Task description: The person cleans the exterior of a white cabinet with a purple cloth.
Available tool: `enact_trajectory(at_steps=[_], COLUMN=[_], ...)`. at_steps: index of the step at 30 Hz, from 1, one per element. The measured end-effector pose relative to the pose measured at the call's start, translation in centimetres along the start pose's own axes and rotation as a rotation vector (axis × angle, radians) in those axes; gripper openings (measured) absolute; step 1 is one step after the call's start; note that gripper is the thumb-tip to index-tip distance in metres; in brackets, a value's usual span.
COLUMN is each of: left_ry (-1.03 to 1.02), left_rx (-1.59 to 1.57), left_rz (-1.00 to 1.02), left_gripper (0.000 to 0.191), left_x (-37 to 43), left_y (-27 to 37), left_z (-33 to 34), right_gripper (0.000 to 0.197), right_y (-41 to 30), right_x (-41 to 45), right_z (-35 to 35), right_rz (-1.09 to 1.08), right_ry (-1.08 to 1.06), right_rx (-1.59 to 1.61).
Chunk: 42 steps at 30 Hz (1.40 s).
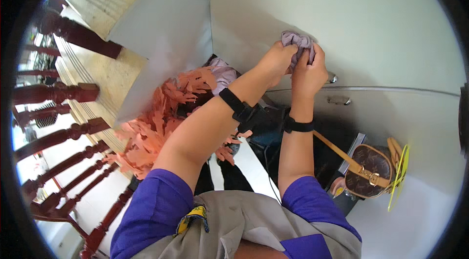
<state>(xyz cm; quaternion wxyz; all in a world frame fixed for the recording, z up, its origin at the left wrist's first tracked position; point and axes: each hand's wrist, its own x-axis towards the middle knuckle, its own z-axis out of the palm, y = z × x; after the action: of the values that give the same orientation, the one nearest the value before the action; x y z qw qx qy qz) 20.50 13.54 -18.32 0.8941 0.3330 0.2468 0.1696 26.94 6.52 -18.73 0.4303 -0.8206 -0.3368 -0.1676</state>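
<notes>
Both of my hands are raised in front of a pale panel surface (329, 13), close together on one crumpled greyish-purple cloth (296, 41). My left hand (280, 57) grips the cloth's left and lower part. On its right side, my right hand (310, 70) pinches the same cloth between thumb and fingers. Just below my right hand is a small metal handle (332, 77) on the panel, partly hidden by the hand. A second metal handle (339, 100) sits beneath the seam. Black straps circle both forearms.
Orange leaf-shaped decorations (161, 112) and another purple cloth (222, 76) lie left of my arms. Dark red wooden balusters (88, 39) and stone steps (128, 65) are at far left. A brown patterned handbag (368, 171) with a tan strap and a yellow hoop-like object (401, 178) are at right.
</notes>
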Motion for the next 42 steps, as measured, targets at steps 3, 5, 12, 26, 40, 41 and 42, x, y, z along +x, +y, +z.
enact_trajectory(at_steps=[3,5,12,26,40,41,42], left_ry=[0.144,0.118,0.341,0.839,0.564,0.386,0.383], left_rx=[0.024,0.015,0.161,1.417,1.286,1.214,1.214], left_rz=[-0.001,0.017,0.302,0.467,0.882,0.879,0.882], left_gripper=[0.024,0.023,0.021,0.044,0.039,0.037,0.037], left_x=[0.6,1.8,5.2,-5.8,-4.0,-4.2,-4.2], left_y=[0.0,-0.6,-2.8,0.5,-2.1,-1.9,-1.7], left_z=[-0.3,-3.0,-20.3,-20.1,-15.3,-14.9,-14.6], right_gripper=[0.020,0.019,0.017,0.026,0.026,0.026,0.032], right_y=[0.6,0.0,-4.2,1.6,-3.6,-3.6,-3.5], right_x=[0.0,-0.2,-3.2,-4.4,-4.1,-3.9,-3.4], right_z=[1.6,3.2,13.4,10.1,5.0,4.4,3.7], right_rz=[-0.031,-0.012,-0.172,0.542,0.770,0.770,0.773], right_ry=[-0.029,-0.075,-0.343,-0.901,-0.726,-0.721,-0.674], right_rx=[-0.007,-0.003,0.061,0.634,1.257,1.253,1.236])
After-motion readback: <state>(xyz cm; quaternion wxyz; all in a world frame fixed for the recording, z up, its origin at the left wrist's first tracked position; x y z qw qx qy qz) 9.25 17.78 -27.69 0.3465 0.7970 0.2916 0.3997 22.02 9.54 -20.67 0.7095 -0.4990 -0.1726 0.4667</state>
